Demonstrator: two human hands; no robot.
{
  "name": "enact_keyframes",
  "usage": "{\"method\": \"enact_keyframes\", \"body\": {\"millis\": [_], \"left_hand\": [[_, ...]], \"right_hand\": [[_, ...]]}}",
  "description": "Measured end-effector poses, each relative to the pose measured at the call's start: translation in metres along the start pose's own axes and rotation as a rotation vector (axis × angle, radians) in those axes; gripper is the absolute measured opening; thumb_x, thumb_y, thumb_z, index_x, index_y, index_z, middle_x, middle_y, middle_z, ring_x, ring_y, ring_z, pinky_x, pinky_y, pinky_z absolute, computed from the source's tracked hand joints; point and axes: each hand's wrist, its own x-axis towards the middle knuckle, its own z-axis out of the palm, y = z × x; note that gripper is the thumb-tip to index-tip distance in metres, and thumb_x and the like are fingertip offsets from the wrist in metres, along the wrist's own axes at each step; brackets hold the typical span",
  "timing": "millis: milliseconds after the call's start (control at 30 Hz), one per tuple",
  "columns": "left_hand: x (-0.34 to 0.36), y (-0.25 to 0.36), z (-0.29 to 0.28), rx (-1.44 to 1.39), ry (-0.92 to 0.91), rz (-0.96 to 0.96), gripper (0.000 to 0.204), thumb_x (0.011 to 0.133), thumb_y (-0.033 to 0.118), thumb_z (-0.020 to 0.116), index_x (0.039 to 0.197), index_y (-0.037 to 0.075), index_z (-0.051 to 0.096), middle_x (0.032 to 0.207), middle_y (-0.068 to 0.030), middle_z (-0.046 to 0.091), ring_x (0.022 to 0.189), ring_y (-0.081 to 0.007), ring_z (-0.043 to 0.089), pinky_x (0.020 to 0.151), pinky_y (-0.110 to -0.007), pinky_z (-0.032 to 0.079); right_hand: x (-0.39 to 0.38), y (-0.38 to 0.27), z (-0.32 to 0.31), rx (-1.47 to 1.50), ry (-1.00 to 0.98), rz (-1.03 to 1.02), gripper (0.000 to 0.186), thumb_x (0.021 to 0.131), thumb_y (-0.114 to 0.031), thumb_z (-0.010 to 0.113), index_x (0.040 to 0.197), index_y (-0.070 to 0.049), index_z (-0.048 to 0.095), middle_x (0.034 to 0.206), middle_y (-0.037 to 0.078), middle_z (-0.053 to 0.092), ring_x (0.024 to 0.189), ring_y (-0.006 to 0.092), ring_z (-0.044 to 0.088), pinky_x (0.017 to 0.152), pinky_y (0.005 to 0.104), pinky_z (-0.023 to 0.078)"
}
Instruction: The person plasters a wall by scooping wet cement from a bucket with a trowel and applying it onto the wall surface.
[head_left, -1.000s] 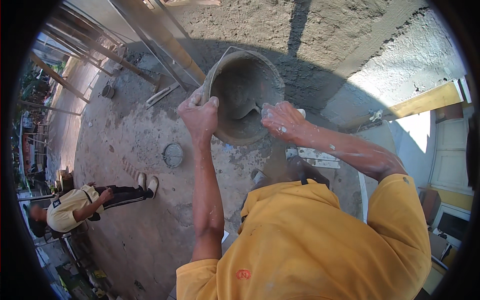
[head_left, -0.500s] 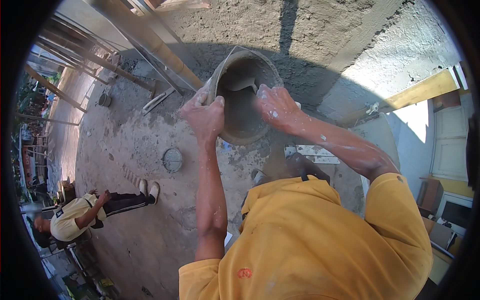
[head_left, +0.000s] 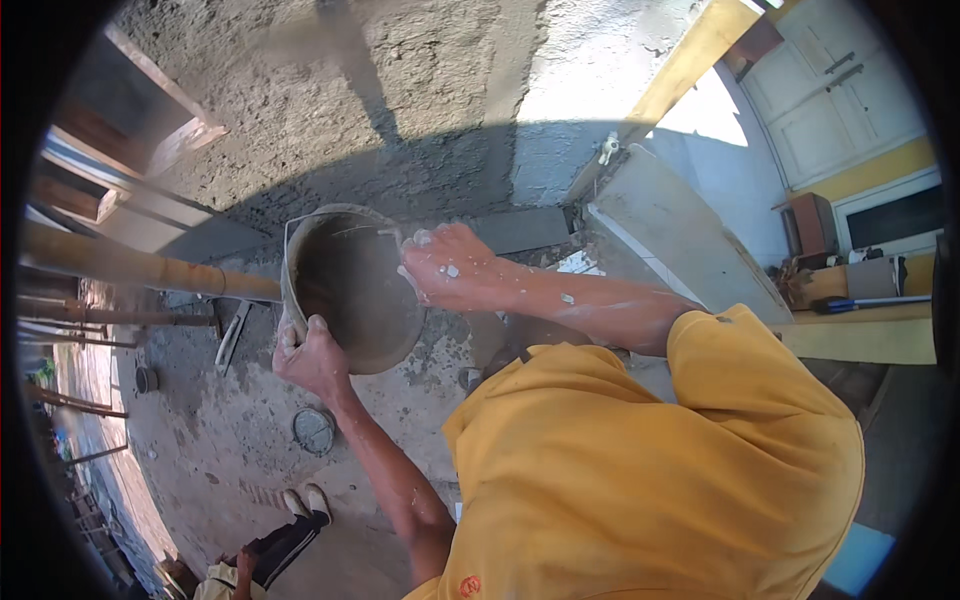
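A grey, mortar-smeared bucket [head_left: 398, 335] is held up before me, its mouth toward me and wet grey mortar coating its inside. My left hand [head_left: 312, 358] is closed round its lower left rim, thumb on the inner side. At the right side of the rim, my right hand [head_left: 452, 268] makes a closed grip on a trowel [head_left: 388, 232]. Only a little of the trowel's metal shows at the bucket's mouth; its handle is hidden in my fist. Splashes of mortar dot both hands and forearms.
Beyond the bucket rises a rough mortar-covered wall [head_left: 450, 90]. A bamboo pole [head_left: 150, 262] reaches in close to the bucket from the left. On the floor lie a round lid-like disc [head_left: 314, 431] and a small bucket [head_left: 146, 379]. Another person [head_left: 275, 550] is at lower left.
The view has swung toward the right. The bucket now appears farther left and lower, still in my left hand. My right hand has drawn from inside the bucket to its right rim.
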Motion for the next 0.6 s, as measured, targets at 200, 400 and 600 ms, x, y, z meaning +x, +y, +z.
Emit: {"method": "enact_keyframes", "body": {"millis": [200, 400, 600], "left_hand": [[-0.005, -0.021, 0.019, 0.171, -0.041, -0.042, 0.030, 0.077, -0.002, 0.061, 0.103, -0.006, 0.074, 0.085, -0.0063, 0.072, 0.074, -0.0156, 0.062, 0.070, -0.034, 0.049], [-0.005, 0.003, 0.055, 0.235, -0.187, 0.101, 0.037, 0.075, -0.002, 0.063, 0.110, -0.006, 0.074, 0.091, -0.0096, 0.075, 0.075, -0.0176, 0.064, 0.073, -0.035, 0.051], [-0.003, 0.014, 0.055, 0.205, -0.295, 0.157, 0.036, 0.077, -0.001, 0.059, 0.110, -0.009, 0.072, 0.085, -0.0080, 0.071, 0.076, -0.0146, 0.060, 0.072, -0.032, 0.048]], "right_hand": [[0.002, -0.005, 0.018, 0.011, -0.398, 0.112, 0.014, 0.076, -0.012, 0.064, 0.072, 0.002, 0.067, 0.076, 0.020, 0.068, 0.074, 0.0404, 0.068, 0.060, 0.0483, 0.052], [-0.004, 0.013, 0.079, 0.386, 0.148, 0.378, 0.015, 0.072, -0.016, 0.068, 0.070, -0.002, 0.071, 0.075, 0.020, 0.071, 0.077, 0.0369, 0.071, 0.064, 0.0480, 0.056], [0.024, 0.007, 0.014, -0.540, 0.011, 0.109, 0.016, 0.075, -0.022, 0.067, 0.069, -0.008, 0.073, 0.072, 0.013, 0.070, 0.067, 0.0304, 0.068, 0.059, 0.0453, 0.054]]}}
